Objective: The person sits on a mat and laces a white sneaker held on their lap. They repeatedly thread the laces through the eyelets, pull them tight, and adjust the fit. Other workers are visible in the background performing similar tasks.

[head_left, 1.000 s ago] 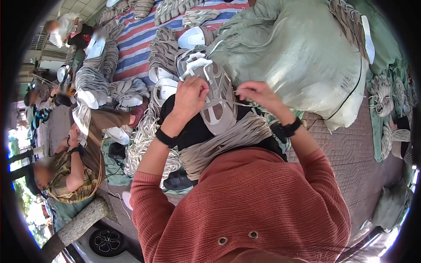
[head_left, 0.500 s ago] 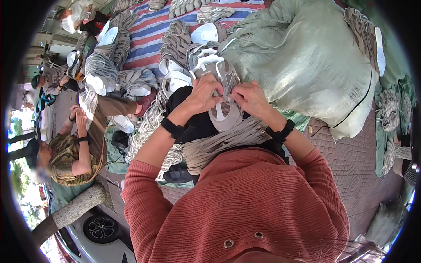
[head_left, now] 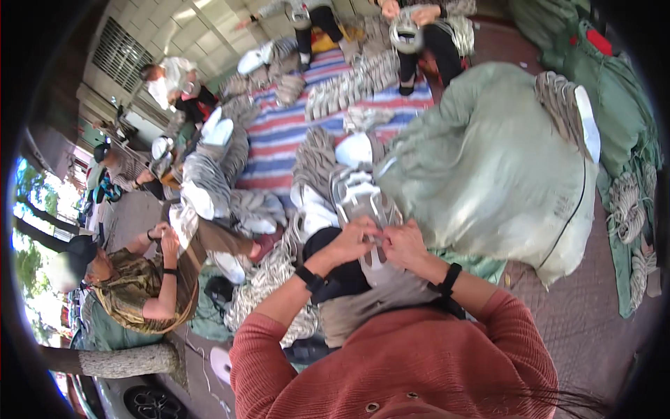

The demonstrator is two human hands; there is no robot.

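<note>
A grey-beige shoe upper [head_left: 377, 271] with white trim rests on my lap, toe toward me. My left hand [head_left: 352, 241] is closed over its lacing area, fingertips pinched. Close beside it, my right hand [head_left: 406, 246] pinches at the same spot. The fingertips nearly meet over what looks like a pale shoelace, mostly hidden and blurred. A bundle of beige laces [head_left: 373, 307] lies across my lap below the shoe. To the left hangs a tangled heap of white laces [head_left: 269, 290].
A big pale green sack [head_left: 495, 174] bulges at the right. Stacks of shoe uppers [head_left: 209, 167] lie on a striped sheet [head_left: 272, 150]. A person in a patterned shirt [head_left: 136, 286] sits at my left; others work farther back. A tree trunk [head_left: 125, 363] and a car wheel [head_left: 155, 403] are lower left.
The view has tipped up, so hands and shoe appear lower and more people show at the back. Both hands stay pinched at the shoe's lacing area.
</note>
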